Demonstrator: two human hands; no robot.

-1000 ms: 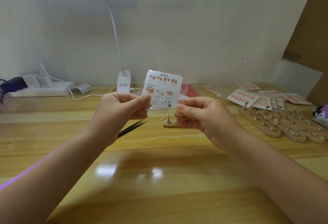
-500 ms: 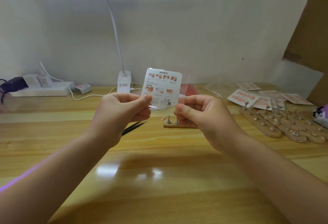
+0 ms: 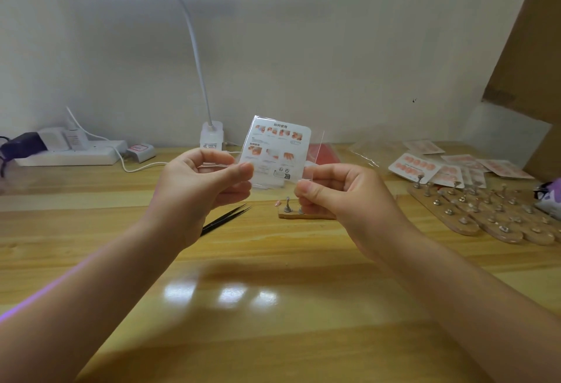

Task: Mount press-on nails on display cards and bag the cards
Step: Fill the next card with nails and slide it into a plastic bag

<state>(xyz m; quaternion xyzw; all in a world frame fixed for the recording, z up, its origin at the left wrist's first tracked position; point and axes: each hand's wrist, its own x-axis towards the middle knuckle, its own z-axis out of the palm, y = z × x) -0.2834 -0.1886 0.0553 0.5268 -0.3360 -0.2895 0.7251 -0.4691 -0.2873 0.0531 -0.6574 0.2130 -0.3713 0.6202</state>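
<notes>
I hold a white display card point(image 3: 277, 152) upright above the wooden table, its printed instruction side facing me, inside a clear plastic bag point(image 3: 315, 147) whose free edge sticks out to the right. My left hand point(image 3: 200, 188) pinches the card's lower left corner between thumb and fingers. My right hand point(image 3: 337, 197) pinches the bag's lower right edge. Behind my right hand a small wooden block point(image 3: 303, 214) with metal nail stands rests on the table. Finished bagged cards point(image 3: 449, 167) with pink nails lie at the back right.
Black tweezers point(image 3: 226, 219) lie under my left hand. Several wooden strips with metal stands point(image 3: 491, 215) fill the right side. A lamp base point(image 3: 211, 135), a power strip point(image 3: 69, 153) with cables and a red packet point(image 3: 323, 155) line the back edge. Cardboard leans at the far right.
The card and bag have tilted slightly and my right hand has shifted a little lower on the bag's edge. Both hands keep their hold.
</notes>
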